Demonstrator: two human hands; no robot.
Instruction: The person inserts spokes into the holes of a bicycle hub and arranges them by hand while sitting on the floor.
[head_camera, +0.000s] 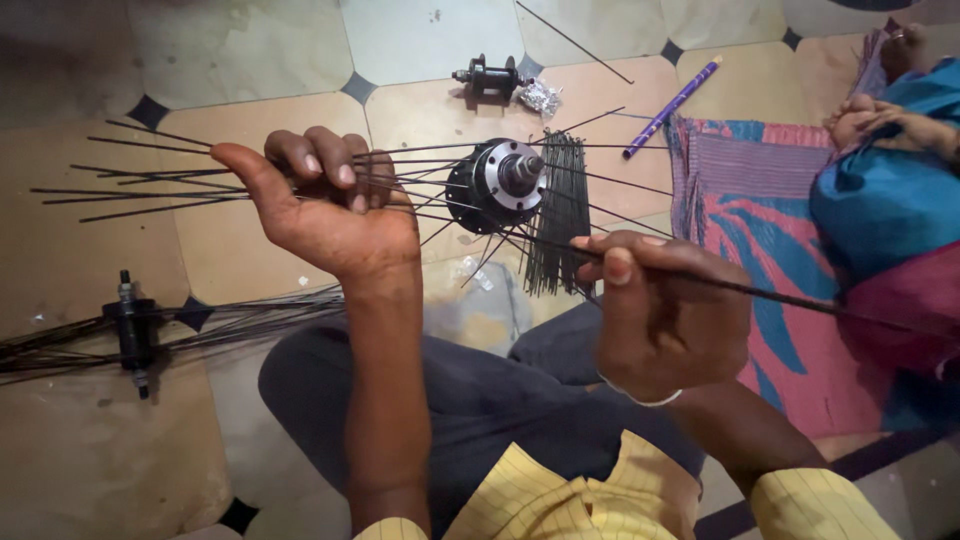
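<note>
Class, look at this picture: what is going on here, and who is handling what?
A person seated on a tiled floor holds a wheel hub with thin black spokes fanning out. The left hand grips a bunch of spokes; the right hand pinches a single spoke pointed towards the hub. Two more hubs lie nearby.

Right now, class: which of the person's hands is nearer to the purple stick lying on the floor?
Right. The right hand, pinching a spoke, sits below and slightly left of the purple stick; the left hand is farther away, beyond the wheel hub.
</note>
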